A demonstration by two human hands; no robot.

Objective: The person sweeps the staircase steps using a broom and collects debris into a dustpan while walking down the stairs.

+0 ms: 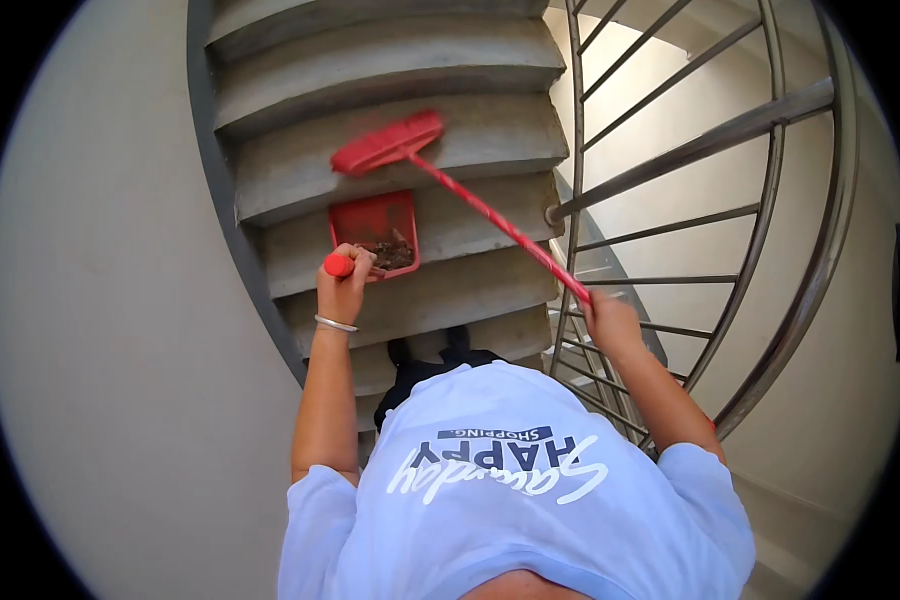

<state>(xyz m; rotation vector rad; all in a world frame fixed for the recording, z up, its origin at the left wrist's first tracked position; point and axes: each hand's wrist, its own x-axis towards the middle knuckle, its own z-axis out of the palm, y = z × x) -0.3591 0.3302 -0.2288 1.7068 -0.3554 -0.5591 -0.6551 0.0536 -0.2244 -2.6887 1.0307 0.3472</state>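
Observation:
My left hand [346, 280] is closed around the upright handle of a red dustpan [373, 215], whose pan rests on a concrete stair step. Brown debris [394, 250] lies in the pan, towards its near right corner. On the right, my right hand [612, 322] grips the end of the red and white striped stick of a broom. The red broom head [388, 143] is over the step just above the dustpan, slightly blurred and apart from the pan. A silver bangle [336, 324] circles my left wrist.
Curved concrete steps [390, 60] rise ahead. A metal railing [700, 140] bounds the stairs on the right, close to my right hand. The pale wall [100, 280] with a dark grey skirting strip [232, 210] runs along the left.

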